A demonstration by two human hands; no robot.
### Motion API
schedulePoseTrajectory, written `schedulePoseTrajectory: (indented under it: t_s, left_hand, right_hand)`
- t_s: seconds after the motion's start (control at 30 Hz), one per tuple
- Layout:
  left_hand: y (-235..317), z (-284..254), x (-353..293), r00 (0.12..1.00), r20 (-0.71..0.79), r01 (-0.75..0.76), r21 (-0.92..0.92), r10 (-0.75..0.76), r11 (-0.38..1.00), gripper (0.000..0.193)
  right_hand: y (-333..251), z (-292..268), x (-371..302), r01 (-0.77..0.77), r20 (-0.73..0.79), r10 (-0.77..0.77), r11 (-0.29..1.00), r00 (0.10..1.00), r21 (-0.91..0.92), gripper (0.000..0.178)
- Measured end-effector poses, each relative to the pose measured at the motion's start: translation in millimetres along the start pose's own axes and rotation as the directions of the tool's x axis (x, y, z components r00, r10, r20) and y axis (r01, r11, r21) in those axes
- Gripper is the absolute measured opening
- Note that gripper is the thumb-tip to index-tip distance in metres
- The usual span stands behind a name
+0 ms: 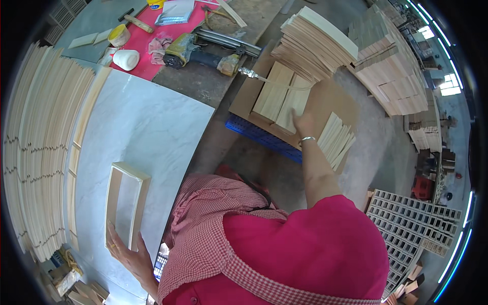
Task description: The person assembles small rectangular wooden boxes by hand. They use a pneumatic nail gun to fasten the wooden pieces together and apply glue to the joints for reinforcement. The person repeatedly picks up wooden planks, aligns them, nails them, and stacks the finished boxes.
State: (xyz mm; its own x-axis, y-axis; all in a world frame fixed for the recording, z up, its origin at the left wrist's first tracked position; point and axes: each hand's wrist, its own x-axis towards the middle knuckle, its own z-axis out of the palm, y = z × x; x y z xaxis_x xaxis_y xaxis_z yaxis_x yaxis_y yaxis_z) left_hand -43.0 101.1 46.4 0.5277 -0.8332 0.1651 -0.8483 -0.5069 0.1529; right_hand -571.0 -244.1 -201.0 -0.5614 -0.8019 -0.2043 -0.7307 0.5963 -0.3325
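A narrow rectangular wooden frame (pixel 141 203) lies on the pale marbled tabletop (pixel 162 109) at left. My left hand (pixel 124 250) grips its near end, fingers along the left side and thumb by the right side. Over to the right, my right hand (pixel 303 123) reaches to a pile of flat wooden boards and holds the right-hand wooden board (pixel 295 101) by its near right edge; its thumb shows on top, while the other fingers are partly hidden. Another board (pixel 273 91) lies alongside. Beneath them is a cardboard sheet (pixel 333 96) on a blue plastic crate (pixel 262 136).
Thin strips (pixel 335 140) lie right of my right hand, and a tall board stack (pixel 315 43) rises behind it. A nail gun (pixel 203 58) with an air hose (pixel 279 84) rests on the dark bench. Long wooden strips (pixel 38 152) line the far left. A white glue bottle (pixel 126 59) lies beyond.
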Motion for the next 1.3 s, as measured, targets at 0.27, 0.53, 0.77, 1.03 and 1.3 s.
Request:
schedulePoseTrajectory:
  t_s: [0.27, 0.53, 0.77, 1.03, 1.3]
  left_hand:
    - [8.1, -1.4, -17.8, 0.996, -0.093, 0.008, -0.047, -0.013, 0.999, 0.076]
    - [17.3, -4.0, -14.8, 0.989, -0.125, -0.092, -0.093, 0.08, 0.991, 0.075]
    - [16.4, -1.2, -20.4, 0.988, -0.142, -0.08, -0.1, 0.065, 0.992, 0.074]
    - [20.8, -6.7, -24.5, 0.987, -0.154, -0.05, -0.089, 0.035, 0.995, 0.071]
    - [34.6, -5.7, -12.6, 0.986, -0.102, -0.136, -0.055, 0.13, 0.989, 0.069]
  right_hand:
    - [-15.6, 28.8, 2.9, -0.09, 0.011, 0.09, 0.996, 0.996, -0.027, 0.1]
    - [-18.3, 43.7, 12.4, -0.134, 0.004, 0.135, 0.987, 0.991, -0.086, 0.097]
    - [-47.7, 18.6, -13.0, 0.092, -0.209, -0.139, 0.971, 0.968, -0.22, 0.074]
    - [-9.9, 24.2, -24.3, -0.195, -0.233, 0.209, 0.977, 0.95, 0.084, 0.072]
    - [57.1, 50.0, 40.3, -0.269, 0.405, 0.069, 0.846, 0.912, 0.46, 0.082]
